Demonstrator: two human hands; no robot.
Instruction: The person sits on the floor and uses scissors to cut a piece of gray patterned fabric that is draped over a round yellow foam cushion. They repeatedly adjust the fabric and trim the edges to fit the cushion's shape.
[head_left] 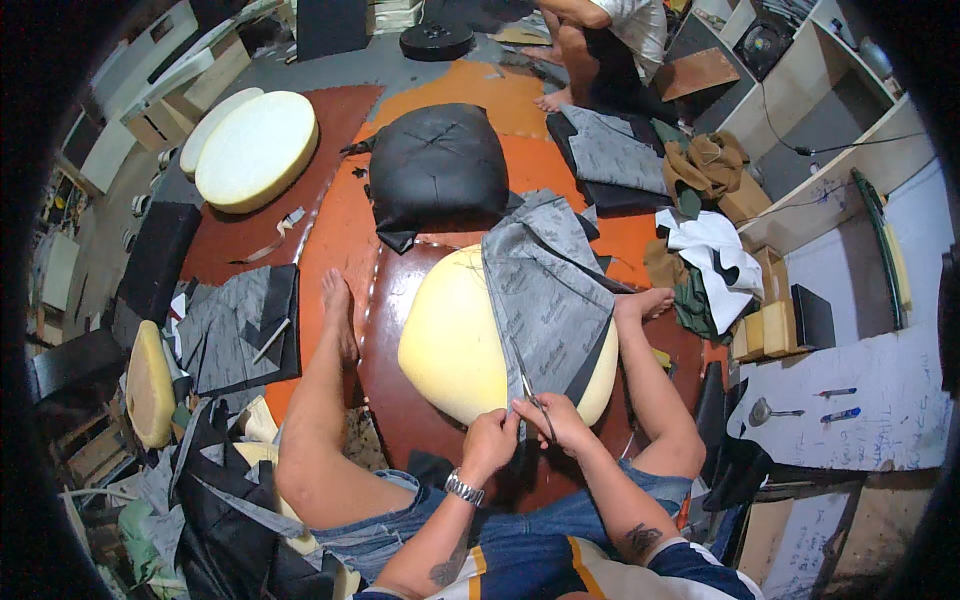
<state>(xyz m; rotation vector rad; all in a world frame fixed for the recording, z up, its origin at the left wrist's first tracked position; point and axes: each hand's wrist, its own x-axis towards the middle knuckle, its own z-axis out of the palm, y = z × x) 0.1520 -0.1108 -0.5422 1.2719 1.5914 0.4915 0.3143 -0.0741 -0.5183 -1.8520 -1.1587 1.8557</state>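
Note:
Between my legs lies a pale yellow foam cushion (445,335) with rounded edges. A grey-backed black cover sheet (545,285) drapes over its right half, and its pointed lower end hangs toward me. With its fingers pinched, my left hand (490,440) holds the near edge of this sheet. Close beside it, my right hand (562,420) grips a pair of scissors (530,388). The blades point away from me and lie against the grey sheet. Whether they are cutting into it, I cannot tell. A tufted black leather cushion (440,165) sits just beyond the foam.
Two round foam discs (258,150) lie at the far left. Folded grey-black sheets (235,330) are beside my left leg. Cloth scraps (710,255) pile up at the right, near a white board (850,410) with pens. Another person (600,50) sits at the back.

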